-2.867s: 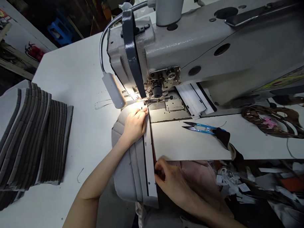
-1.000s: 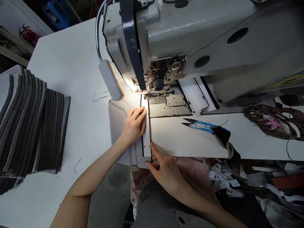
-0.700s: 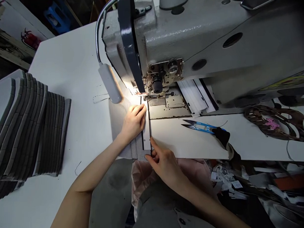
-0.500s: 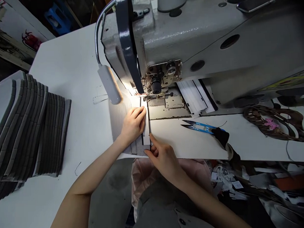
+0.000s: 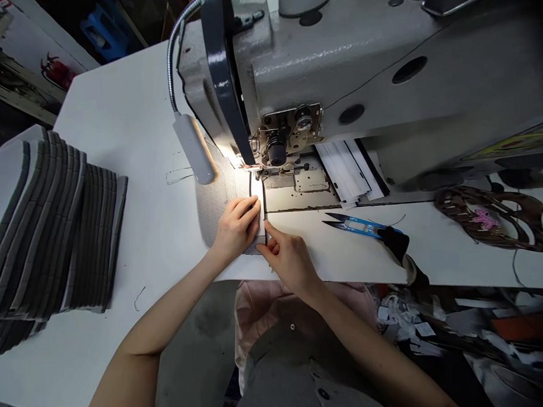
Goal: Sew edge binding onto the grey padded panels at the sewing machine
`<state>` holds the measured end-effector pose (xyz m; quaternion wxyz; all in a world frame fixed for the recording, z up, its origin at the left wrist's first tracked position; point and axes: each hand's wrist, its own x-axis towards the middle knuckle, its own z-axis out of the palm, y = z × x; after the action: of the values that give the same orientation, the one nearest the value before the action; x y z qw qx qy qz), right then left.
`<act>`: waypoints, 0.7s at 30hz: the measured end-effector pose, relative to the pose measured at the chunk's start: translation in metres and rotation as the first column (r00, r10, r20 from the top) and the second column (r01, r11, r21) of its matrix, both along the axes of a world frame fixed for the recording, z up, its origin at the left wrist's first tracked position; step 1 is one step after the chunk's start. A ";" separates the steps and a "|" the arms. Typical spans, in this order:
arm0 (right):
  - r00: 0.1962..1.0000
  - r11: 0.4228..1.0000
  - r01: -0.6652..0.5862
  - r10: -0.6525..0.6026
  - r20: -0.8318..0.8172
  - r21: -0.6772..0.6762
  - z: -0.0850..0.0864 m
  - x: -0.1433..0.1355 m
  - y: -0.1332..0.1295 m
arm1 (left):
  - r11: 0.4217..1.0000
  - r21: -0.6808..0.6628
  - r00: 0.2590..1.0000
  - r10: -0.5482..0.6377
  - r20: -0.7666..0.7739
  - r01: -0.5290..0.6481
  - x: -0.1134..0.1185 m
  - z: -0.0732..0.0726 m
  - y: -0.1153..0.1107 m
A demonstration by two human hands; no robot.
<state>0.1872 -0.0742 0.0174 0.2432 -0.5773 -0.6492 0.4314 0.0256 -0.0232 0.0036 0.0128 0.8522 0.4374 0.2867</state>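
Under the sewing machine's needle area [image 5: 253, 167] lies a grey fabric panel [image 5: 209, 211] with rounded corners. A white strip with dark edges [image 5: 256, 186] runs along its right side towards the needle. My left hand [image 5: 239, 223] rests on the panel, its fingers bent together and pressing on the strip. At the panel's near right corner, my right hand [image 5: 291, 256] pinches the edge between thumb and forefinger; its other fingers are curled in. Part of the strip is hidden beneath my left hand.
A stack of grey-edged panels [image 5: 54, 235] stands at the left. A lamp [image 5: 196, 150] hangs beside the machine head [image 5: 355, 58]. Blue thread snips [image 5: 361, 225], a brown hair clip [image 5: 490, 219] and white strips [image 5: 346, 171] lie to the right.
The grey panel and white strip have moved forward under the needle, so the panel's near edge lies farther from me. My right hand has moved forward with its corner; the left stays nearly in place.
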 end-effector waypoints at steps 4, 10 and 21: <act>1.000 1.000 -0.004 0.005 0.026 -0.012 0.003 -0.001 0.009 | 1.000 -0.012 1.000 0.012 -0.013 -0.012 -0.001 -0.001 0.010; 0.992 1.000 -0.014 0.014 0.128 0.001 0.007 -0.003 0.026 | 0.999 -0.024 0.999 0.028 -0.018 -0.028 0.000 -0.005 0.027; 0.982 0.999 0.008 -0.013 0.190 0.031 0.010 -0.002 0.043 | 0.998 0.014 0.998 -0.055 -0.010 0.056 -0.005 -0.002 0.029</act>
<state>0.1852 -0.0310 0.0272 0.1910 -0.6156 -0.6728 0.3631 0.0209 0.0060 0.0018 0.0125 0.8655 0.4116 0.2851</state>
